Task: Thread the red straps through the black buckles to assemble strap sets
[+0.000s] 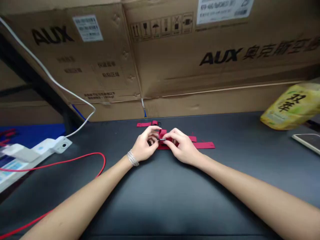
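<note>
A red strap bends into a small loop between my two hands, with a dark buckle at its lower end. My left hand, a bracelet at its wrist, pinches the buckle's left side. From the right, my right hand grips the strap and buckle with thumb and fingers. Beneath and beside my right hand lie more flat red straps, partly covered by it. Behind my left hand another red strap with a dark buckle rests on the dark table.
Large cardboard boxes stand along the back edge. At left are a white power strip, a white cable and a red cable. A yellow package and a phone-like flat object lie at right.
</note>
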### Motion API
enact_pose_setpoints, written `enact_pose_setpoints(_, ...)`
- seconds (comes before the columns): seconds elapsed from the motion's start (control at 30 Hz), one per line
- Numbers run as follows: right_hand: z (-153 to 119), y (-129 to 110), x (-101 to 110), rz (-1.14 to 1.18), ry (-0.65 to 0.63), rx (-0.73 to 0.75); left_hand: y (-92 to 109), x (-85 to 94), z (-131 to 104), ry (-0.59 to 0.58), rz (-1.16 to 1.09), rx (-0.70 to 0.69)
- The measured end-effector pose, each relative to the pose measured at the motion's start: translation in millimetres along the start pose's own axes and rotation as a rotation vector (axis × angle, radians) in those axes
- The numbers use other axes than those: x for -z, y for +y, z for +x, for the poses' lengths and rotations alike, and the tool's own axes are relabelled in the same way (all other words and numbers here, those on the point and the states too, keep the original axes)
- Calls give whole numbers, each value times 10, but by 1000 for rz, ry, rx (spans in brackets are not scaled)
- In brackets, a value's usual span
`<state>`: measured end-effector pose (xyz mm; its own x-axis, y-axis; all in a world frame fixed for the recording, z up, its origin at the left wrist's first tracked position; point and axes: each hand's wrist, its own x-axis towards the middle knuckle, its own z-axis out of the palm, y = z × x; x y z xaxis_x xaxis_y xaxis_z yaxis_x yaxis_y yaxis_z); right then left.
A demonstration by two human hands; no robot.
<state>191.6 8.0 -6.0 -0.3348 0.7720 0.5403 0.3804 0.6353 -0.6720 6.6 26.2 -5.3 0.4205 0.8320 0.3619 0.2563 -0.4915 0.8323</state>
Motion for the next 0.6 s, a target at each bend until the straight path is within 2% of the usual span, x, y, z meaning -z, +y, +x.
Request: enact_pose_setpoints(0.6, 17, 1, 14, -34, 28, -43, 30, 2, -10, -46, 19, 6)
